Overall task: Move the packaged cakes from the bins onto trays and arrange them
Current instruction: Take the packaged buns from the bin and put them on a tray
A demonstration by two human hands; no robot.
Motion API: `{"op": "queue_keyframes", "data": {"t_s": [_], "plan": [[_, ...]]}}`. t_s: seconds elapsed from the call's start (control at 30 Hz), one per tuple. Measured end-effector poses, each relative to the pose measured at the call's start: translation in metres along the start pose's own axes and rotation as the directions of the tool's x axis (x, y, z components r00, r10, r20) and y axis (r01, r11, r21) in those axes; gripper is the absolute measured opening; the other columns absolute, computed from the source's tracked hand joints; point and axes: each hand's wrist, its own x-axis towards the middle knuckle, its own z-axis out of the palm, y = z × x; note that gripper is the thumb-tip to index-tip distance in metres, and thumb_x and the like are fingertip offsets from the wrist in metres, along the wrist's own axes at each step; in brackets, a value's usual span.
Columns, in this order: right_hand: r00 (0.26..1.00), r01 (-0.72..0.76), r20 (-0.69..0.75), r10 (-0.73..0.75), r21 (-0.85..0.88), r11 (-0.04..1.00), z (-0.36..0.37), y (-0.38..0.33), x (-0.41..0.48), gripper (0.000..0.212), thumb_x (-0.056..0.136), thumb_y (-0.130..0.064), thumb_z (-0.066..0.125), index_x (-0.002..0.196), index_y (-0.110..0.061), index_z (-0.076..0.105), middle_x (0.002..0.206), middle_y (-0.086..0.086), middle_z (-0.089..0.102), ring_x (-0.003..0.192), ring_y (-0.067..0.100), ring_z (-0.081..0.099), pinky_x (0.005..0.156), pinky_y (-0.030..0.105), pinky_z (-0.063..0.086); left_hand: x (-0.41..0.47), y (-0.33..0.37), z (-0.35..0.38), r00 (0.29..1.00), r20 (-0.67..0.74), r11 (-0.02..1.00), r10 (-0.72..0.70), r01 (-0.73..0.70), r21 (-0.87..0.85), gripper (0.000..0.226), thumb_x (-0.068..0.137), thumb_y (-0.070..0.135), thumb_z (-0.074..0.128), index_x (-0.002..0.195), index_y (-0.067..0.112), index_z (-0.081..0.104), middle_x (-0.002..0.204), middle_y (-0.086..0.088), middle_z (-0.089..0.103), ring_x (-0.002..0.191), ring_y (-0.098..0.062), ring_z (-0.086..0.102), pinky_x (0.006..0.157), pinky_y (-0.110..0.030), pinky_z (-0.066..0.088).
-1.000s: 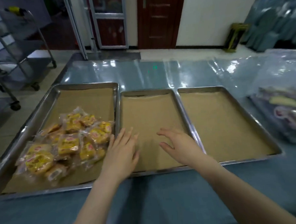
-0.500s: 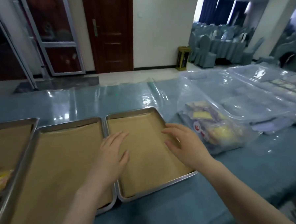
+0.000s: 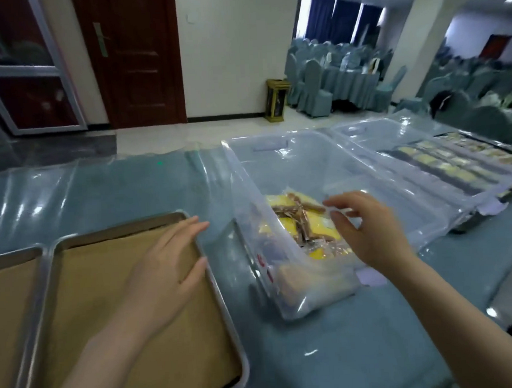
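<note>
Clear plastic is what my right hand (image 3: 369, 232) reaches into: a see-through bin (image 3: 281, 243) on the desk (image 3: 361, 351), with the packaged cakes (image 3: 297, 218) heaped in its near end, yellow and brown wrappers right under my fingertips. That grip is apart, fingers spread and curled over the pile, holding nothing that I can see. My left hand (image 3: 169, 266) is also apart and empty, flat above the paper-lined tray (image 3: 218, 290), which lies just left of the bin and has no cakes on the part I can see. A second lined tray (image 3: 12, 263) sits further left, and another clear bin (image 3: 425, 167) lies beyond my right hand.

The risk, I judge, lies in the wrappers: they look slick and loosely piled, so a shallow pinch could catch only film and let a cake slip back or drop on the desk between bin and tray. The bin wall looks light, so snagging it as I lift out might drag or tip the bin.
</note>
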Motion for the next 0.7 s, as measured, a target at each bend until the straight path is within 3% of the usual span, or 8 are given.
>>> {"op": "queue_keyframes", "data": {"t_s": [0.07, 0.13, 0.23, 0.3, 0.4, 0.53, 0.6, 0.7], "plan": [[0.994, -0.061, 0.093, 0.059, 0.026, 0.998, -0.008, 0.04, 0.027, 0.018, 0.086, -0.007, 0.065, 0.099, -0.019, 0.07, 0.095, -0.004, 0.067, 0.086, 0.018, 0.064, 0.083, 0.036, 0.051, 0.014, 0.015, 0.024, 0.999, -0.021, 0.999, -0.036, 0.037, 0.013, 0.045, 0.088, 0.025, 0.059, 0.131, 0.029, 0.049, 0.137, 0.017, 0.041, 0.128, -0.003, 0.037, 0.103, -0.022, 0.026], [0.946, -0.106, 0.305, 0.11, -0.032, 0.994, -0.015, 0.081, 0.058, 0.019, 0.087, -0.015, 0.065, 0.104, -0.022, 0.067, 0.1, -0.003, 0.069, 0.089, 0.015, 0.064, 0.086, 0.034, 0.05, 0.027, 0.034, 0.047, 0.995, -0.045, 0.996, -0.093, 0.093, -0.007, 0.043, 0.088, 0.028, 0.056, 0.13, 0.03, 0.049, 0.137, 0.017, 0.043, 0.127, -0.002, 0.038, 0.102, -0.018, 0.025], [0.733, 0.069, 0.674, 0.092, -0.208, 0.976, -0.013, 0.135, 0.092, 0.032, 0.087, -0.027, 0.065, 0.119, -0.025, 0.06, 0.112, -0.006, 0.065, 0.093, 0.012, 0.06, 0.081, 0.023, 0.044, 0.05, 0.063, 0.078, 0.984, -0.063, 0.984, -0.169, 0.164, -0.067, 0.04, 0.09, 0.029, 0.057, 0.125, 0.043, 0.045, 0.135, 0.023, 0.043, 0.125, 0.009, 0.035, 0.098, -0.004, 0.02], [0.577, 0.189, 0.812, 0.09, -0.24, 0.952, -0.005, 0.158, 0.106, 0.038, 0.087, -0.031, 0.065, 0.124, -0.026, 0.056, 0.115, -0.008, 0.061, 0.096, 0.011, 0.058, 0.076, 0.017, 0.038, 0.067, 0.081, 0.094, 0.973, -0.029, 0.965, -0.227, 0.221, -0.141, 0.039, 0.083, 0.048, 0.048, 0.12, 0.055, 0.04, 0.134, 0.033, 0.039, 0.122, 0.021, 0.03, 0.093, 0.002, 0.02], [0.39, 0.327, 0.913, 0.115, -0.255, 0.91, 0.017, 0.182, 0.113, 0.043, 0.088, -0.033, 0.064, 0.128, -0.022, 0.053, 0.123, -0.002, 0.059, 0.105, 0.017, 0.057, 0.082, 0.023, 0.041, 0.091, 0.096, 0.112, 0.957, 0.047, 0.943, -0.287, 0.291, -0.164, 0.053, 0.073, 0.064, 0.041, 0.126, 0.06, 0.033, 0.135, 0.04, 0.029, 0.12, 0.027, 0.022, 0.096, -0.008, 0.022], [0.153, 0.561, 0.967, 0.205, -0.256, 0.787, 0.049, 0.195, 0.107, 0.061, 0.083, -0.034, 0.069, 0.134, -0.013, 0.042, 0.128, 0.009, 0.055, 0.111, 0.028, 0.054, 0.088, 0.034, 0.045, 0.111, 0.101, 0.135, 0.91, 0.131, 0.918, -0.393, 0.396, 0.001, 0.076, 0.083, 0.054, 0.048, 0.147, 0.041, 0.009, 0.153, 0.023, 0.002, 0.137, 0.006, 0.0, 0.114, -0.028, 0.009], [0.092, 0.641, 0.971, 0.222, -0.228, 0.733, 0.061, 0.197, 0.1, 0.065, 0.082, -0.034, 0.07, 0.132, -0.007, 0.041, 0.124, 0.013, 0.056, 0.108, 0.03, 0.056, 0.086, 0.036, 0.048, 0.11, 0.099, 0.146, 0.914, 0.146, 0.914, -0.378, 0.344, 0.214, 0.083, 0.085, 0.054, 0.047, 0.148, 0.034, -0.003, 0.154, 0.015, -0.013, 0.134, 0.003, -0.018, 0.114, -0.027, -0.005], [0.048, 0.711, 0.961, 0.271, -0.224, 0.667, 0.07, 0.193, 0.091, 0.059, 0.087, -0.035, 0.064, 0.132, -0.002, 0.044, 0.121, 0.014, 0.057, 0.098, 0.028, 0.058, 0.071, 0.032, 0.043, 0.109, 0.096, 0.15, 0.914, 0.152, 0.884, -0.377, 0.307, 0.352, 0.087, 0.085, 0.058, 0.043, 0.148, 0.029, -0.011, 0.155, 0.008, -0.019, 0.132, -0.001, -0.026, 0.112, -0.025, -0.01]]}}
